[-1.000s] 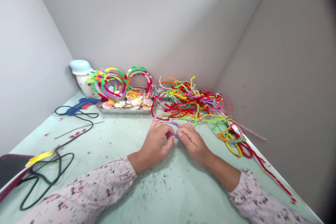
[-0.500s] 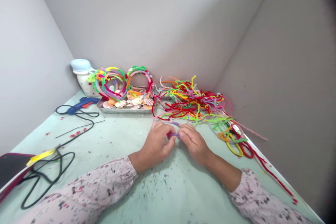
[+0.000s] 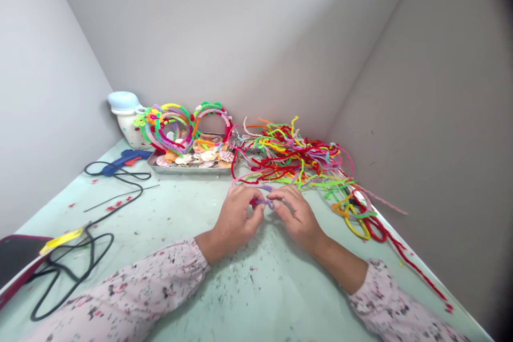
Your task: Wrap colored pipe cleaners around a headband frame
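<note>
Near the middle of the table, my left hand (image 3: 239, 216) pinches a purple pipe cleaner (image 3: 261, 202) between thumb and fingers. A bit of red shows beside its fingertips. From the right, my right hand (image 3: 295, 215) grips the purple end, which curls into a small loop at its thumb and forefinger. A further stretch of purple and pink pipe cleaner arcs behind both hands, partly hidden by the fingers. Just beyond lies a tangled heap of colourful pipe cleaners (image 3: 288, 155).
A metal tray (image 3: 192, 170) of seashells stands at the back, with fuzzy headbands (image 3: 168, 125) on it. Left of it are a white jar (image 3: 130, 123) with a blue lid and a blue glue gun (image 3: 120, 163). Its black cord (image 3: 108, 216) trails forward. Red pipe cleaners (image 3: 417, 264) line the right edge.
My right fingers have spread a little from their tighter pinch, and the purple end now shows a small curl. Both hands have shifted slightly left.
</note>
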{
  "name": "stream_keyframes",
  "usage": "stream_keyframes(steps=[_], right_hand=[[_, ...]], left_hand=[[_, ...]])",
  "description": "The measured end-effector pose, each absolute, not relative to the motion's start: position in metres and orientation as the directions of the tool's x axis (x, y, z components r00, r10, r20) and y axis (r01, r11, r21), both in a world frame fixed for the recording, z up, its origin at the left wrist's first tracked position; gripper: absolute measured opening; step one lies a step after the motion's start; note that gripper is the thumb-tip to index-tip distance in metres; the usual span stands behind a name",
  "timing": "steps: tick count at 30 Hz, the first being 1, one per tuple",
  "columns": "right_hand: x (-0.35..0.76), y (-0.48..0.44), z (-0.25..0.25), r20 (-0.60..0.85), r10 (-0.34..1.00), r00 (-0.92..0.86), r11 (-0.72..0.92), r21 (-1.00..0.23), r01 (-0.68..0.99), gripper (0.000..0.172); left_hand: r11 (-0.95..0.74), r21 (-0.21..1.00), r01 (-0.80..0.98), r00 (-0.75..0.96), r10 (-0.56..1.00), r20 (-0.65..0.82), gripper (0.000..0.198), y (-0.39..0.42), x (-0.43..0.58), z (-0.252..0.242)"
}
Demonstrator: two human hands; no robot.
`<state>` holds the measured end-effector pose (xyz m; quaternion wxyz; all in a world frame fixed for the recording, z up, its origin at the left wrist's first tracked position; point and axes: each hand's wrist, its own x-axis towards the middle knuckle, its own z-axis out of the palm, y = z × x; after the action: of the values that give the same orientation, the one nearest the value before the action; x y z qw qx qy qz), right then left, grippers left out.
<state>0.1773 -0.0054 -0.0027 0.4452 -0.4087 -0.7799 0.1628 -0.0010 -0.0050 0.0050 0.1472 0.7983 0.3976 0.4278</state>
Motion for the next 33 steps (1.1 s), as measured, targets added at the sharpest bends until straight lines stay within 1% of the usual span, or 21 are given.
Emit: stream_keyframes(steps=[4, 9, 14, 17, 21, 27, 33], right_hand=[[0.1783, -0.0047, -0.0036, 0.588, 0.793, -0.159, 0.567, -0.619, 0.543, 0.018], [0.1785, -0.0022, -0.0057, 0.618, 0.785, -0.044, 0.517, -0.615, 0.595, 0.017], [0.1794, -0.004, -0.004, 0.707, 0.705, 0.047, 0.534, -0.574, 0.62, 0.011], [0.1786, -0.0072, -0.0018, 0.733, 0.68, -0.02, 0.599, -0.539, 0.593, 0.006], [0.1761, -0.0081, -0.0008, 0.689, 0.704, -0.176, 0.646, -0.517, 0.561, 0.015], [0.1761, -0.004, -0.0048, 0.65, 0.726, -0.225, 0.644, -0.529, 0.552, 0.023], [0.1752, -0.0051, -0.0075, 0.625, 0.711, -0.323, 0.687, -0.518, 0.51, 0.029]], left_hand=[[-0.622, 0.601, 0.502, 0.29, 0.775, 0.561, 0.009, -0.0044, -0.0024, 0.0054], [-0.623, 0.594, 0.509, 0.3, 0.775, 0.556, 0.013, -0.0037, -0.0032, 0.0063], [-0.605, 0.613, 0.509, 0.247, 0.784, 0.569, 0.013, -0.0037, -0.004, 0.0064], [-0.568, 0.641, 0.516, 0.199, 0.807, 0.556, 0.013, -0.0044, -0.0045, 0.0061], [-0.55, 0.663, 0.508, 0.184, 0.821, 0.54, 0.015, -0.0052, -0.0047, 0.0058], [-0.555, 0.652, 0.517, 0.185, 0.816, 0.548, 0.017, -0.0036, -0.0037, 0.0067], [-0.57, 0.641, 0.514, 0.179, 0.802, 0.57, 0.016, -0.0031, -0.0039, 0.0056]])
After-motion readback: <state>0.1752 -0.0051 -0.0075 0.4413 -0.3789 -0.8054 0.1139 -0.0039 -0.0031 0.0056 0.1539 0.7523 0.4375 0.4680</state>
